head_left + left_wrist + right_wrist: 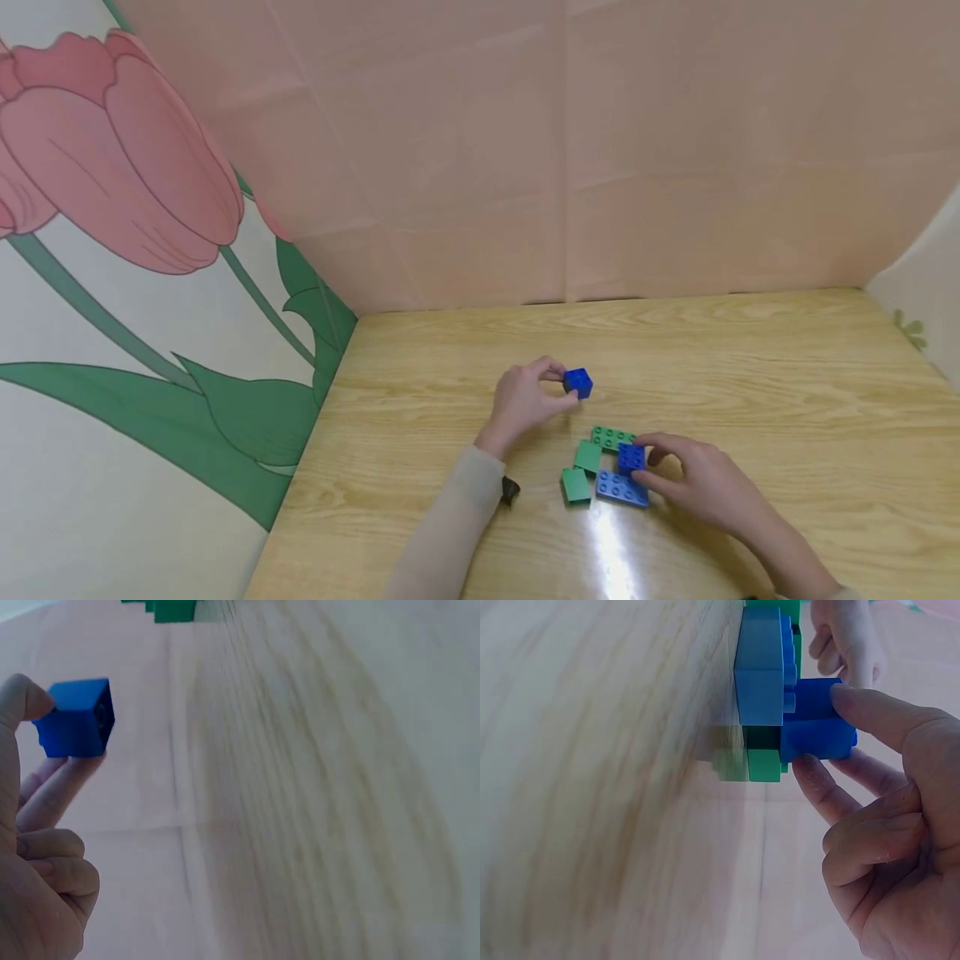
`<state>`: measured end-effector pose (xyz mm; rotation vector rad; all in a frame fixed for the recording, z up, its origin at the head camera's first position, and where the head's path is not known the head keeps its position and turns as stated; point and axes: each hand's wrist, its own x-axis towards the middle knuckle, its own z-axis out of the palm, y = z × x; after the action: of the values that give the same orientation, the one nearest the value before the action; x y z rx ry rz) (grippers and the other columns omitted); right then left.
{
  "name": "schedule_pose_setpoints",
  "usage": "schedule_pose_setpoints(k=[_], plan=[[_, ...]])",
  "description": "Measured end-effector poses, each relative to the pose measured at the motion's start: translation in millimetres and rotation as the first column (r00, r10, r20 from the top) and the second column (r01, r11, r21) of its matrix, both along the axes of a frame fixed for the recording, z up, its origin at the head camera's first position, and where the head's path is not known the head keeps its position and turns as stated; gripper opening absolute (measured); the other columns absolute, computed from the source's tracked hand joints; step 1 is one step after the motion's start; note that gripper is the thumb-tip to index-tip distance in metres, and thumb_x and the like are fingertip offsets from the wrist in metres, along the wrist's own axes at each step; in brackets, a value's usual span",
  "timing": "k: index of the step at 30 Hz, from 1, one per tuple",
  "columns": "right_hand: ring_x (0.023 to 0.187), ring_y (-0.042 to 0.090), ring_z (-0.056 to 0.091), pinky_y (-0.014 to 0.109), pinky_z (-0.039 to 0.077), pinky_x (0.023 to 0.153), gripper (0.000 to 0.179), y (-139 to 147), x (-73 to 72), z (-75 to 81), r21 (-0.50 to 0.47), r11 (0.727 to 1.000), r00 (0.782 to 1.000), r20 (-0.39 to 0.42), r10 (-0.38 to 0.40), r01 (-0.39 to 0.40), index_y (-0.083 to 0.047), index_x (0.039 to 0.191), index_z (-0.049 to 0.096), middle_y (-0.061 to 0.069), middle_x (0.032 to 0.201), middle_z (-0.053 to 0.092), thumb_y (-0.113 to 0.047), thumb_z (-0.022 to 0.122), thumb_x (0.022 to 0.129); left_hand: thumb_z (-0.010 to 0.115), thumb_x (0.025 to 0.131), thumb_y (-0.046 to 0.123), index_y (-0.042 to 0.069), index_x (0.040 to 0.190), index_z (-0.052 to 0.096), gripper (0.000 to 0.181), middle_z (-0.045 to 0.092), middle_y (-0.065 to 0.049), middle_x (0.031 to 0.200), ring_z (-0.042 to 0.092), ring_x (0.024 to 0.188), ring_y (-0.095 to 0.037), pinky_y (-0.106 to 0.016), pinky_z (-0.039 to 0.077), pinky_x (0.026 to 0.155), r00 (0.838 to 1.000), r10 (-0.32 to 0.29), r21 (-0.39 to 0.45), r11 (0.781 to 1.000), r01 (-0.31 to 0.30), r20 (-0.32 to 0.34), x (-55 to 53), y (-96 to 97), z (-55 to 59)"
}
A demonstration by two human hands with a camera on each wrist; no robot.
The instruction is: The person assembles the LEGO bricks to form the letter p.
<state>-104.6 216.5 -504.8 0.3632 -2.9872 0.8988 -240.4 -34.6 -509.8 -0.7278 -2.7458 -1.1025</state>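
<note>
My left hand (522, 402) holds a dark blue toy building brick (577, 383) between thumb and fingertips, raised over the table; the left wrist view shows this cube-shaped brick (75, 718) up close. With thumb and fingers, my right hand (708, 482) pinches a second dark blue brick (631, 458). That brick (817, 739) stands higher than the bricks around it in the right wrist view. It lies between a lighter blue oblong brick (622, 489) and a green oblong studded brick (611, 437). Two smaller green bricks, one upper (588, 457) and one lower (576, 486), lie to its left.
The wood-grain table (420, 367) meets a pink sheet-covered wall (465, 167) at the back. On the left stands a panel with a large tulip picture (135, 167). A small black object (510, 490) shows beside the left sleeve (453, 525).
</note>
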Motion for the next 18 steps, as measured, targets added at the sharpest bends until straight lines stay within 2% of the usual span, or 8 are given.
schedule_pose_setpoints(k=[8, 11, 18], plan=[[0.082, 0.011, 0.062, 0.035, 0.048, 0.068, 0.047, 1, 1.1, 3.1, -0.004, 1.0, 1.0, 0.023, 0.0, 0.001, -0.022, 0.119, 0.067, -0.013, 0.091, 0.068, -0.048, 0.076, 0.081, 0.075, 0.08, 0.049, 0.031, 0.102, 0.064, 0.031, 0.072, 0.012, 0.101, 0.068, 0.098, -0.013, -0.03, 0.047, 0.081, 0.994, -0.056, 0.002, 0.998, 0.056, 0.091, -14.4, 2.9, -7.4], [0.081, 0.009, 0.061, 0.033, 0.047, 0.068, 0.047, 2, 1.8, 3.7, -0.005, 1.0, 1.0, 0.022, -0.003, 0.003, -0.023, 0.119, 0.067, -0.012, 0.092, 0.068, -0.05, 0.076, 0.081, 0.076, 0.08, 0.05, 0.033, 0.103, 0.063, 0.031, 0.071, 0.016, 0.102, 0.066, 0.1, -0.011, -0.031, 0.047, 0.083, 0.99, -0.063, -0.013, 0.998, 0.065, 0.127, -18.3, 3.5, -10.6], [0.057, 0.002, 0.046, 0.024, 0.038, 0.052, 0.046, 4, 6.3, 2.3, -0.022, 1.0, 1.0, -0.005, -0.016, 0.016, -0.026, 0.117, 0.067, -0.012, 0.093, 0.068, -0.051, 0.076, 0.08, 0.075, 0.08, 0.053, 0.038, 0.108, 0.062, 0.034, 0.068, 0.02, 0.109, 0.061, 0.108, -0.008, -0.039, 0.042, 0.098, 0.982, -0.097, -0.124, 0.985, 0.118, 0.164, -25.1, 6.3, -13.8]])
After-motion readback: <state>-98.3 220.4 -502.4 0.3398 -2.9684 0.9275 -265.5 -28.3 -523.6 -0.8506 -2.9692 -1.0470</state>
